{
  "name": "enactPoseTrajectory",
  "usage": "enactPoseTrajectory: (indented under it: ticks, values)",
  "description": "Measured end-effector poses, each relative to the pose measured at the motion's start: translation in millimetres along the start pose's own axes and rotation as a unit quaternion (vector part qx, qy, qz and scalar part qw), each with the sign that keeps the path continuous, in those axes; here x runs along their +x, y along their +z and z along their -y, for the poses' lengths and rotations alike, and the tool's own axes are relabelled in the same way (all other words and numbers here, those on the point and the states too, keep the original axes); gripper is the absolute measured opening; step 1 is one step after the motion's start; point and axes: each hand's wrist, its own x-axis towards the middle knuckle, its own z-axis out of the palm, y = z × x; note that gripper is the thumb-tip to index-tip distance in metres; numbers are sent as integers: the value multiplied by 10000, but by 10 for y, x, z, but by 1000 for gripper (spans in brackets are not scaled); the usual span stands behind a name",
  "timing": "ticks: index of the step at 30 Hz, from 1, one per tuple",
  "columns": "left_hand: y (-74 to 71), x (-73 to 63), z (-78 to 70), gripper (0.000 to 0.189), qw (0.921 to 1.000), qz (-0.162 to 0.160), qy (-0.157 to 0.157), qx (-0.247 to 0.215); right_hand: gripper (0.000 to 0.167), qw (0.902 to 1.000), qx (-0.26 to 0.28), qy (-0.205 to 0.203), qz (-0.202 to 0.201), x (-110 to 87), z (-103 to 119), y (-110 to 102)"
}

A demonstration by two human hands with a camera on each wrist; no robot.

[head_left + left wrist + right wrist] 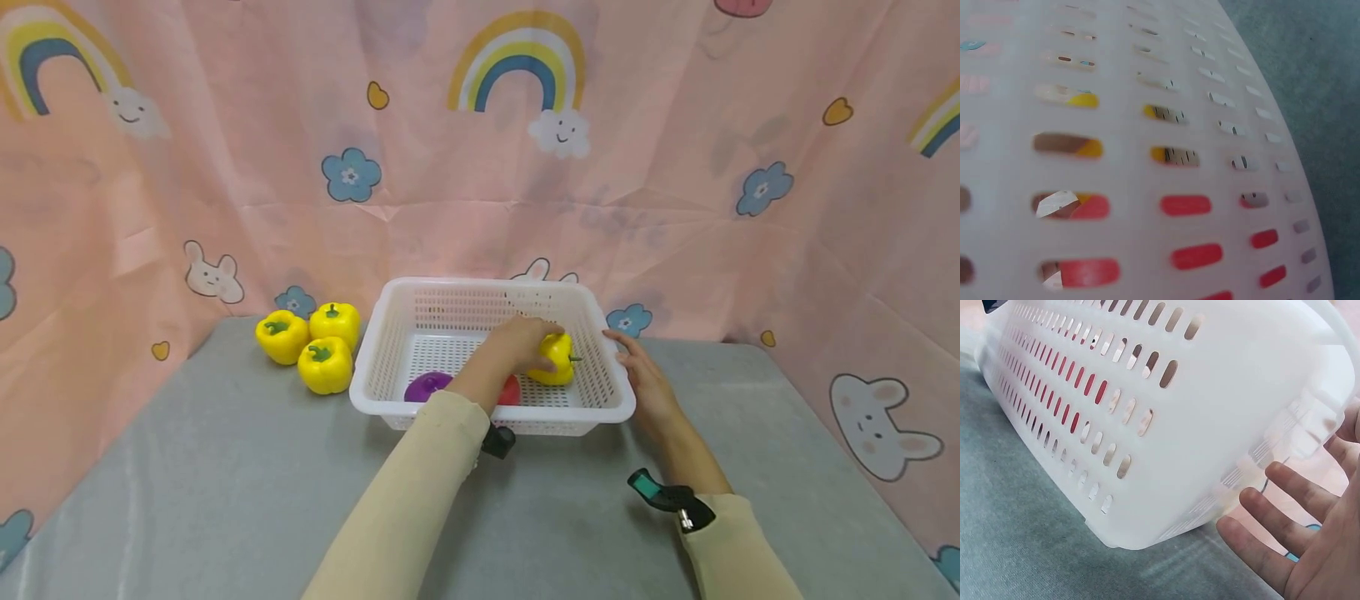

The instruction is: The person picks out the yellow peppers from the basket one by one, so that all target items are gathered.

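Note:
A white plastic basket (491, 412) with slotted walls stands on the table. My left hand (519, 343) reaches down into it and grips a yellow bell pepper (555, 367) at the right side, its green stem pointing right. Beside my left wrist inside the basket lie a purple rounded thing (427, 386) and a red thing (510, 392), the red one partly hidden by the forearm. The fingers of my right hand (651, 387) are at the basket's right end, by the rim. In the right wrist view several fingers (1266, 550) stretch out along that end wall.
Several yellow bell peppers (326, 365) stand in a cluster on the grey table (225, 467), just left of the basket. Behind the table hangs a pink patterned cloth (465, 200). A black wrist strap (678, 500) shows on the right arm.

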Motion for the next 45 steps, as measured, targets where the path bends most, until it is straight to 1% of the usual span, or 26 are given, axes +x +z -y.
enactPoseTrajectory:
  ticks: [6, 11, 17, 22, 28, 34, 45]
  values:
    - [25, -2, 10, 66, 9998, -54, 14, -166, 45, 10000, -9, -40, 19, 8, -17, -1]
    - [15, -16, 16, 66, 9998, 64, -59, -175, 45, 10000, -34, 7, 12, 0, -14, 3]
    - [-3, -17, 8, 65, 9996, 206, 43, -213, 47, 10000, -40, 54, 39, 2, -13, 7]
    - [5, -11, -6, 65, 9994, 290, 34, -192, 46, 9999, 73, 13, 103, 8, -11, 3]
    - [28, 0, -6, 65, 9984, 278, 13, -484, 44, 9998, 151, 1, 113, 5, -14, 1]
    - [30, -10, -25, 64, 9970, 315, 117, -703, 46, 9998, 112, 32, 162, -3, -7, -5]
    - [9, -8, -43, 65, 9978, 277, 275, -541, 46, 9999, 36, 78, 66, -1, -2, -10]
